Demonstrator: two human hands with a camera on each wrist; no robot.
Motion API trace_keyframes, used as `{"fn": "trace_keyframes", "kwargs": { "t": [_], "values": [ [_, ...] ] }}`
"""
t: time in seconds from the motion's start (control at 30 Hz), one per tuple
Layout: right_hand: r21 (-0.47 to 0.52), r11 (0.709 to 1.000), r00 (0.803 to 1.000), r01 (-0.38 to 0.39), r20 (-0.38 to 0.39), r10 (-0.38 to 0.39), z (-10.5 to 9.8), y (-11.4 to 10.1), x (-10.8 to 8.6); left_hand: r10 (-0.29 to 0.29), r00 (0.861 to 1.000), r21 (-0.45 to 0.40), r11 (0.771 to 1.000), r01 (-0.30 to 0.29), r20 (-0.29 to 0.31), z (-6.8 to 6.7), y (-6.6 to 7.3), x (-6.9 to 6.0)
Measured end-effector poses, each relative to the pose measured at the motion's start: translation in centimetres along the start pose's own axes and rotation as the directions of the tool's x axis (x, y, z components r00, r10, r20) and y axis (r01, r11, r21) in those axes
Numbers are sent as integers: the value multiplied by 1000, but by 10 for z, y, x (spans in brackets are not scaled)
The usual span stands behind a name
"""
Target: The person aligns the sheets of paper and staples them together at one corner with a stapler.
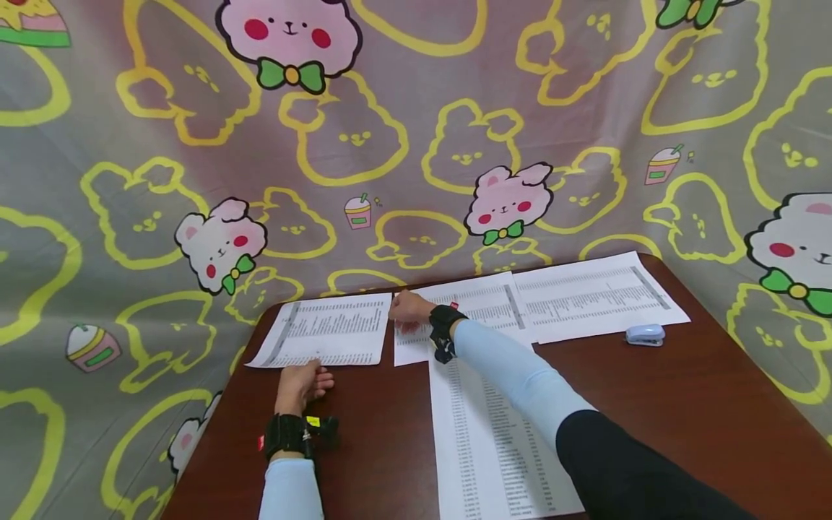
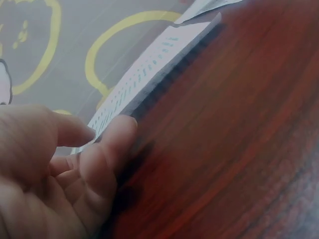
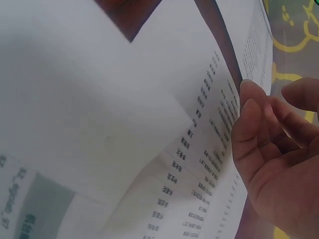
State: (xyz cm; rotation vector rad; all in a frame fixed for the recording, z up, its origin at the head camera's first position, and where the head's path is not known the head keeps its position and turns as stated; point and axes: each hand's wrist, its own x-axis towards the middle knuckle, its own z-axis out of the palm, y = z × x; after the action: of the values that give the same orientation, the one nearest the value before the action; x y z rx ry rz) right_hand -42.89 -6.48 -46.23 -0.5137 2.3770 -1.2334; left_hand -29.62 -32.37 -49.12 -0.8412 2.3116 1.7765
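Note:
A printed sheet lies at the left, its near edge slightly raised in the left wrist view. My left hand pinches that near edge between thumb and index finger. At the sheet's right side is my right hand, beside the gap to the middle sheet. In the right wrist view its fingers bend loosely near the left sheet's edge, the thumb apart from them; whether they touch the paper is unclear.
Another printed sheet overlaps the middle one at the right. A long printed sheet runs toward the near edge, under my right sleeve. A light blue stapler stands at the right on the brown table. Patterned cloth hangs behind.

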Motion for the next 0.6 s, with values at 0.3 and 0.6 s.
{"fn": "trace_keyframes", "kwargs": {
  "t": [0.3, 0.6],
  "values": [
    [-38, 999, 1000, -25, -11, 24, 1, 1, 1, -3, 1000, -85, 996, 5, 26, -6, 0, -3],
    [-4, 995, 992, -101, -83, 100, 8, 9, 18, -41, 988, -299, 950, 84, 147, -22, -5, -10]
  ]
}}
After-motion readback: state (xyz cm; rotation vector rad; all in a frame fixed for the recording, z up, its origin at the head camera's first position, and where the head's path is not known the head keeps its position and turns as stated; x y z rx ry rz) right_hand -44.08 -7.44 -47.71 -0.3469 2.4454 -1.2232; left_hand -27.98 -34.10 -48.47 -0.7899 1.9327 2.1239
